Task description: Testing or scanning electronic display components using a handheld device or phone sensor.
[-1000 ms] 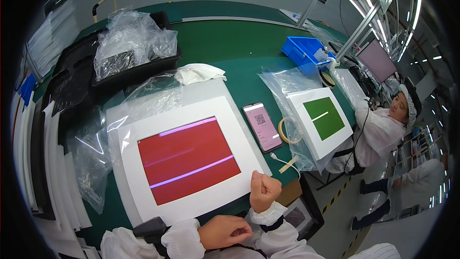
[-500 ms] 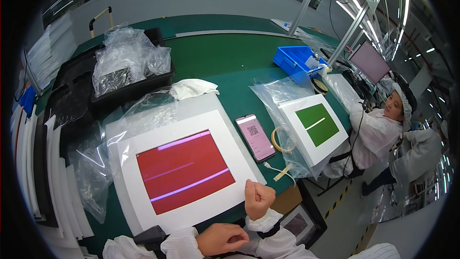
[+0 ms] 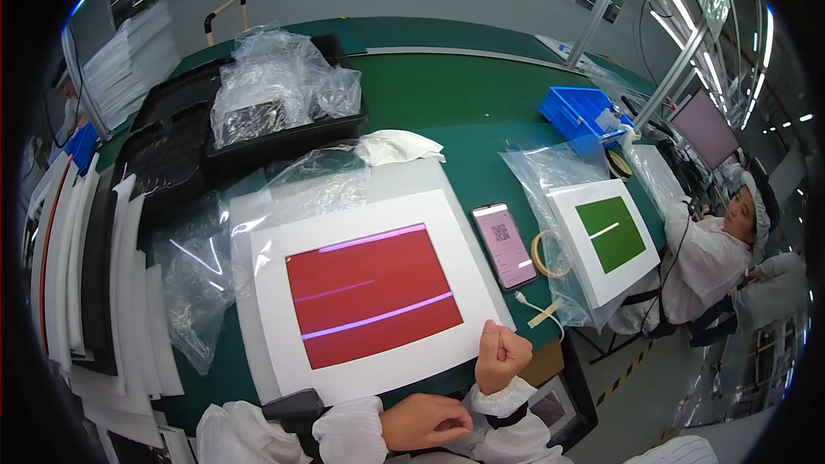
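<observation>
A white-framed panel with a red screen lies on white foam sheeting before me. Light streaks reflect across the red. My right hand is closed in a fist beside the panel's near right corner, with nothing visible in it. Lower and further left, my left hand hovers off the panel's near edge, its fingers curled in with nothing showing between them. Right of the panel lies a phone with a lit screen. Beyond it a second white-framed panel with a green screen rests on clear plastic.
A black tray heaped with clear plastic bags stands at the far left. Upright foam boards line the left side. A blue bin, a tape roll and a white cable are at right. A co-worker sits further right.
The whole view has swung left, so the bench's things appear further right. Both hands keep nearly the same closed pose, and the panels stay in place on the bench.
</observation>
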Action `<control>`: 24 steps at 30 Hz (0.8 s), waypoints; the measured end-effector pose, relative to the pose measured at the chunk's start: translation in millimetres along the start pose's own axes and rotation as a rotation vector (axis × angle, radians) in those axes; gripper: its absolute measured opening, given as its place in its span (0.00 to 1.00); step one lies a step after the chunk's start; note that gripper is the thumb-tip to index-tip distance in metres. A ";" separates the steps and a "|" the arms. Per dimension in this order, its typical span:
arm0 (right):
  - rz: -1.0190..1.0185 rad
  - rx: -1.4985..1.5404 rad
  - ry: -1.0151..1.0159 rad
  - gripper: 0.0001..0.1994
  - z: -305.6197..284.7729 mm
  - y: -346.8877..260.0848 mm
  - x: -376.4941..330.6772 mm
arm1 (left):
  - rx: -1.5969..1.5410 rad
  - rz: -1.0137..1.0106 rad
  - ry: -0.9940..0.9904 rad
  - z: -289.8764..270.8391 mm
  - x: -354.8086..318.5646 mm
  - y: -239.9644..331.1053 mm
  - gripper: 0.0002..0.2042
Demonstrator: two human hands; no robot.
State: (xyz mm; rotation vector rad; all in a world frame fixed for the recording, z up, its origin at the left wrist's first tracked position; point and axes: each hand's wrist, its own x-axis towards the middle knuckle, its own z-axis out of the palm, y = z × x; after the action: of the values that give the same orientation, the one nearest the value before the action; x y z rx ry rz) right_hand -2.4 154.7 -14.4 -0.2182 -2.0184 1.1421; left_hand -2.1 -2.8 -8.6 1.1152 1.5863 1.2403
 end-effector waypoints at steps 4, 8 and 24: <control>0.011 -0.016 -0.010 0.22 -2.2 4.7 -0.5 | -0.035 0.028 0.004 1.9 2.0 -2.6 0.07; -0.004 -0.011 0.018 0.21 -0.7 1.7 -0.4 | -0.033 0.082 0.037 6.4 2.2 -8.3 0.07; -0.008 -0.008 0.012 0.21 -1.3 1.9 -0.7 | -0.045 0.127 0.058 6.2 1.7 -8.4 0.07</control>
State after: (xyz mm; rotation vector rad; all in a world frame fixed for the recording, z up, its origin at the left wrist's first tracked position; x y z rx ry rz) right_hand -1.5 156.3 -15.9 -0.2204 -2.0116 1.1247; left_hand 2.0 -0.6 -18.2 1.1761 1.5422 1.3970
